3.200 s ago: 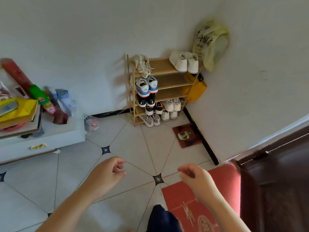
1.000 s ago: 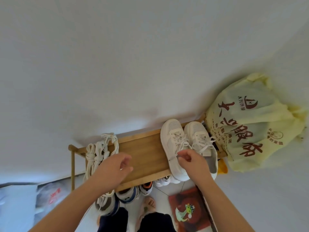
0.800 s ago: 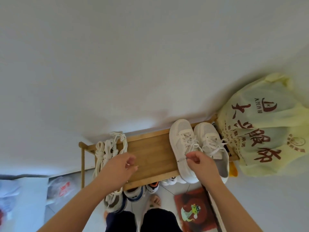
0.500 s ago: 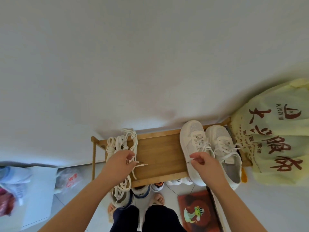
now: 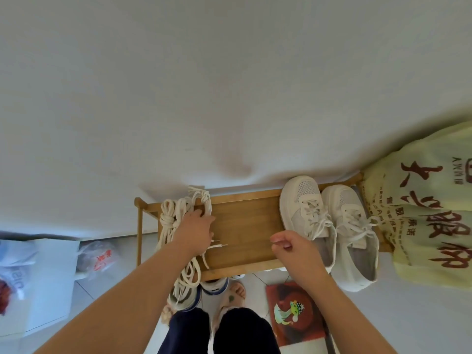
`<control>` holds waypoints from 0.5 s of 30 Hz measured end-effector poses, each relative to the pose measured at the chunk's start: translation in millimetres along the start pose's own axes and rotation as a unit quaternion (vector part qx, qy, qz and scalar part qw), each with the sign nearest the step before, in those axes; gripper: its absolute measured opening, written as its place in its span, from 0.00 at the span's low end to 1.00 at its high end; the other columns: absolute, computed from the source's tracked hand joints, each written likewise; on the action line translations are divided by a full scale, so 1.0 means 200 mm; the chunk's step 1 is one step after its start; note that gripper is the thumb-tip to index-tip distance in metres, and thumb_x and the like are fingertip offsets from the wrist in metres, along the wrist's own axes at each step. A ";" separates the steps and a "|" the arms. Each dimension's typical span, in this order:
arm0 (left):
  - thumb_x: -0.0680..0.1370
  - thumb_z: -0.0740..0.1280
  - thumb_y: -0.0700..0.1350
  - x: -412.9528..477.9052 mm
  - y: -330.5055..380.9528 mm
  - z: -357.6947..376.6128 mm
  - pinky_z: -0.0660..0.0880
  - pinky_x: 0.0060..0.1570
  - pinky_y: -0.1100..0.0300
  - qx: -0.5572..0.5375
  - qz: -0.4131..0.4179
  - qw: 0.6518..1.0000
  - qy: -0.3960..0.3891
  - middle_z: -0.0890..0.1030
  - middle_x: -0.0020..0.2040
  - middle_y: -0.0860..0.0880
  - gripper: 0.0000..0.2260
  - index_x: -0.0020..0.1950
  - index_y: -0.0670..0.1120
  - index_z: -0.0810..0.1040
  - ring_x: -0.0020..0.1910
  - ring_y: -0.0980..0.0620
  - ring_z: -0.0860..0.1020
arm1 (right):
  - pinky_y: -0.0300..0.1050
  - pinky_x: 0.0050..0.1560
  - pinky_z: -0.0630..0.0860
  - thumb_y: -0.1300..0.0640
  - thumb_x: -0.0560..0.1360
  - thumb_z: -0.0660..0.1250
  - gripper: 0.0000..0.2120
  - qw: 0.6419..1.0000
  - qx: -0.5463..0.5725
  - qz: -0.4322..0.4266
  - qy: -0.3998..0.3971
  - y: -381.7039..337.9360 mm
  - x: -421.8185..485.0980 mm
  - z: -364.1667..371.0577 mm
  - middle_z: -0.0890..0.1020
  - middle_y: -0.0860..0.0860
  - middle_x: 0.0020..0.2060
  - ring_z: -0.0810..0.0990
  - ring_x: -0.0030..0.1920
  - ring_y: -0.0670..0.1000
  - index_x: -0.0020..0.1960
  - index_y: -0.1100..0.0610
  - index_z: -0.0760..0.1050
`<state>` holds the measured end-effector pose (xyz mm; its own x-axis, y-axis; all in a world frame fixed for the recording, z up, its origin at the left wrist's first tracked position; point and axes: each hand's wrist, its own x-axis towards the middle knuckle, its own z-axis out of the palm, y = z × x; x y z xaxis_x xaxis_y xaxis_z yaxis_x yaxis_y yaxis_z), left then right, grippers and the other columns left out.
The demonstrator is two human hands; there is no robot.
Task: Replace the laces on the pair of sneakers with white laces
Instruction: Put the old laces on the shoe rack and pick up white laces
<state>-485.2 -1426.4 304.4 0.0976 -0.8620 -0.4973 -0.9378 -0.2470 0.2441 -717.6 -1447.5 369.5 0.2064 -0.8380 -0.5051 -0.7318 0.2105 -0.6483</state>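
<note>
Sneakers (image 5: pixel 329 226), two of them, sit side by side on the right end of the top shelf (image 5: pixel 245 226) of a wooden shoe rack. Both are off-white, with small holes over the toes, thick pale soles and grey insides. Their toes point at the wall and their heels hang a little over the front edge of the shelf. Each one has pale laces tied in a loose, floppy bow. On the left end of the same shelf lies one pile of cream laces (image 5: pixel 176 218). Some are knotted into little bundles, and some loose strands hang down over the front of the shelf. I cannot count the laces in the pile. You have two bare hands out in front of you. Your left hand (image 5: pixel 195 231) lies flat on the pile of cream laces, with the fingers spread over the strands; I cannot tell if it grips them. Your right hand (image 5: pixel 293 247) floats just left of the near sneaker, with the fingers curled in loosely and the thumb and first finger close together. I cannot tell if anything is pinched between them. One big yellow bag (image 5: pixel 429 213) with red writing hangs just right of the sneakers. One small red mat (image 5: pixel 296 312) with a green cartoon figure lies on the floor below.
</note>
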 end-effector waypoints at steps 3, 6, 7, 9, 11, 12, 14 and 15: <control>0.78 0.58 0.42 0.03 0.01 0.04 0.66 0.62 0.54 0.043 -0.009 0.998 0.038 0.69 0.62 0.46 0.18 0.68 0.48 0.68 0.63 0.46 0.66 | 0.28 0.39 0.67 0.58 0.73 0.64 0.08 1.000 -0.005 0.008 -0.011 0.00 0.01 0.01 0.78 0.39 0.39 0.76 0.41 0.37 0.47 0.46 0.76; 0.77 0.58 0.40 0.03 0.05 0.05 0.70 0.57 0.55 0.026 0.005 0.996 0.084 0.72 0.58 0.47 0.15 0.62 0.46 0.73 0.59 0.47 0.69 | 0.28 0.38 0.67 0.58 0.73 0.64 0.09 1.000 -0.005 0.009 -0.017 0.00 0.01 0.01 0.78 0.38 0.39 0.76 0.41 0.37 0.46 0.44 0.75; 0.77 0.58 0.40 0.02 0.06 0.04 0.70 0.56 0.56 -0.010 0.006 0.995 0.101 0.74 0.57 0.47 0.13 0.60 0.46 0.74 0.57 0.48 0.70 | 0.28 0.39 0.67 0.58 0.73 0.64 0.09 1.000 -0.004 0.010 -0.020 0.00 0.01 0.01 0.78 0.38 0.40 0.76 0.41 0.37 0.46 0.44 0.75; 0.78 0.58 0.41 -0.03 0.09 -0.01 0.71 0.50 0.57 -0.102 0.006 0.983 0.151 0.77 0.50 0.48 0.09 0.52 0.45 0.76 0.52 0.48 0.73 | 0.29 0.40 0.68 0.58 0.73 0.64 0.08 1.000 0.000 0.006 -0.025 -0.01 0.02 0.01 0.78 0.38 0.40 0.76 0.42 0.37 0.47 0.45 0.76; 0.77 0.60 0.41 -0.09 0.14 -0.07 0.71 0.41 0.61 -0.197 -0.006 0.961 0.197 0.77 0.42 0.50 0.05 0.45 0.47 0.75 0.42 0.51 0.74 | 0.30 0.42 0.69 0.57 0.74 0.64 0.08 1.000 0.009 -0.001 -0.029 -0.05 0.02 0.00 0.78 0.38 0.40 0.76 0.43 0.38 0.47 0.45 0.76; 0.76 0.61 0.41 -0.13 0.16 -0.11 0.69 0.37 0.65 -0.243 -0.016 0.947 0.210 0.76 0.40 0.52 0.05 0.42 0.49 0.73 0.38 0.54 0.73 | 0.31 0.44 0.69 0.56 0.74 0.64 0.07 0.999 0.017 -0.005 -0.032 -0.07 0.03 0.00 0.78 0.38 0.41 0.76 0.44 0.39 0.47 0.44 0.75; 0.75 0.63 0.40 -0.21 0.21 -0.18 0.66 0.33 0.71 -0.329 -0.029 0.916 0.226 0.75 0.36 0.56 0.09 0.37 0.52 0.70 0.33 0.59 0.72 | 0.33 0.46 0.70 0.52 0.76 0.64 0.05 0.998 0.046 -0.009 -0.044 -0.12 0.03 0.00 0.79 0.37 0.43 0.77 0.47 0.40 0.47 0.42 0.75; 0.75 0.65 0.41 -0.26 0.24 -0.21 0.66 0.33 0.71 -0.366 -0.028 0.902 0.228 0.74 0.35 0.56 0.10 0.36 0.53 0.70 0.33 0.59 0.72 | 0.34 0.48 0.71 0.50 0.76 0.63 0.04 0.996 0.070 -0.006 -0.054 -0.16 0.03 0.00 0.79 0.38 0.45 0.77 0.48 0.41 0.49 0.43 0.75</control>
<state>-520.7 -1412.2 375.6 0.4205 -0.8907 -0.1728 -0.4730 -0.3777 0.7960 -692.7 -1459.6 386.7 0.2879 -0.7836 -0.5506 -0.6335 0.2753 -0.7231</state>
